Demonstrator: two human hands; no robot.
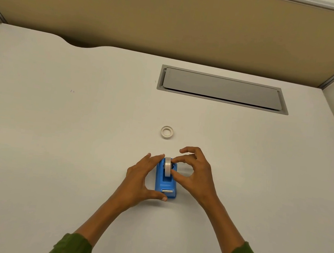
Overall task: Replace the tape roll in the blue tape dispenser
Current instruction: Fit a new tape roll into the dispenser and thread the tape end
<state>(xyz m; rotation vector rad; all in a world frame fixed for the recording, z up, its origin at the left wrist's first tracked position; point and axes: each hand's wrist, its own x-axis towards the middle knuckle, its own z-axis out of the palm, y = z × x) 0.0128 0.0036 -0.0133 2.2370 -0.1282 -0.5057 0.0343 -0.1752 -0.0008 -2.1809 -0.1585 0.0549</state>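
Note:
The blue tape dispenser [164, 184] stands on the white desk, its metal cutter end toward me. A whitish tape roll [167, 166] sits upright in its cradle. My left hand [143, 178] grips the dispenser's left side, thumb at the near end by the cutter, fingers at the far end. My right hand [192, 175] pinches the roll from the right with thumb and forefinger, the other fingers spread. A second, thinner tape ring [166, 132] lies flat on the desk beyond the dispenser, apart from both hands.
A grey cable-tray lid [222, 89] is set into the white desk [54, 132] at the back right. A tan partition wall [176, 17] runs behind the desk. Green sleeves cover both forearms at the frame's bottom.

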